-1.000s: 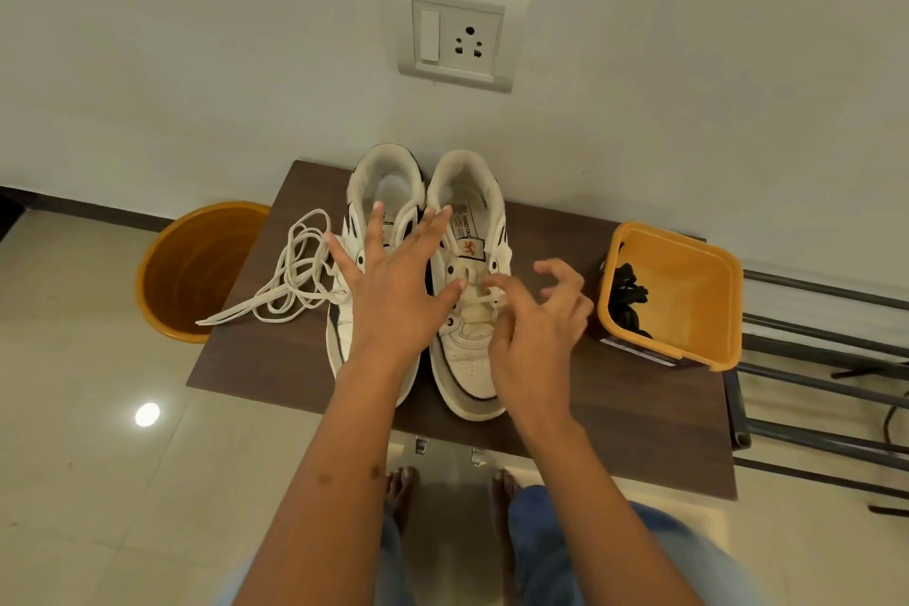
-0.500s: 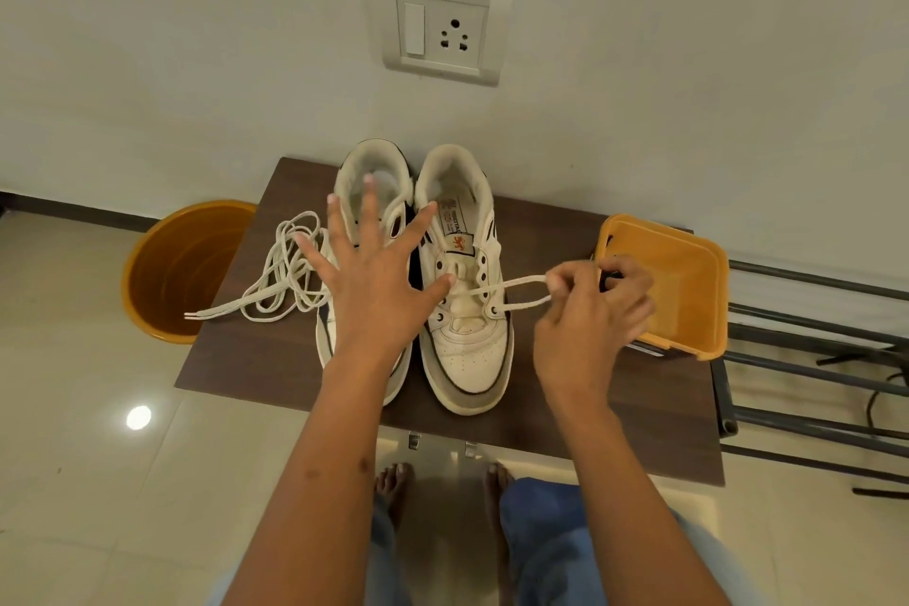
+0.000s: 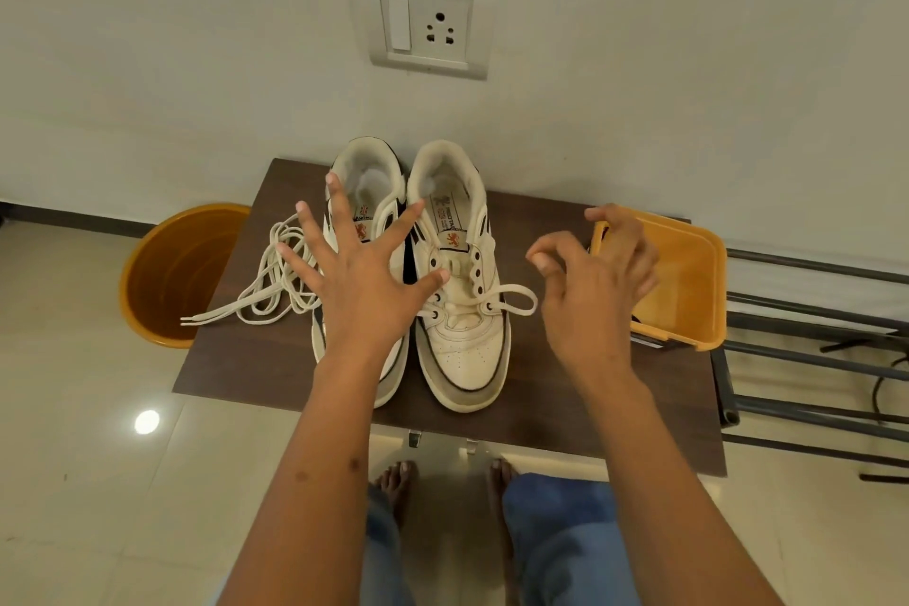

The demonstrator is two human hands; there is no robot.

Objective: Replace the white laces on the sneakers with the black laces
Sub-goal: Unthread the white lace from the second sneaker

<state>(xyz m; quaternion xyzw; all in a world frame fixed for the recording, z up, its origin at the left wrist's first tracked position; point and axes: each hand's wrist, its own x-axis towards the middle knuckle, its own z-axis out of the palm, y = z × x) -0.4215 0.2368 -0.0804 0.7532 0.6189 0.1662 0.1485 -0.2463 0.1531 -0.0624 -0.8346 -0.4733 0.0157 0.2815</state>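
Two white sneakers are seen side by side on a dark worktop point(image 3: 246, 359) against the wall. The left sneaker point(image 3: 366, 207), already unlaced, is pressed down by the left hand point(image 3: 359, 281), fingers spread flat. The right hand point(image 3: 595, 290) is held beside the right sneaker point(image 3: 462, 349), fingers loosely curled with nothing gripped. A white lace point(image 3: 506, 300) is threaded only through that sneaker's lowest eyelets. A removed white lace point(image 3: 265, 285) is piled on the worktop's left. An orange tub point(image 3: 688, 290) is partly hidden behind the right hand.
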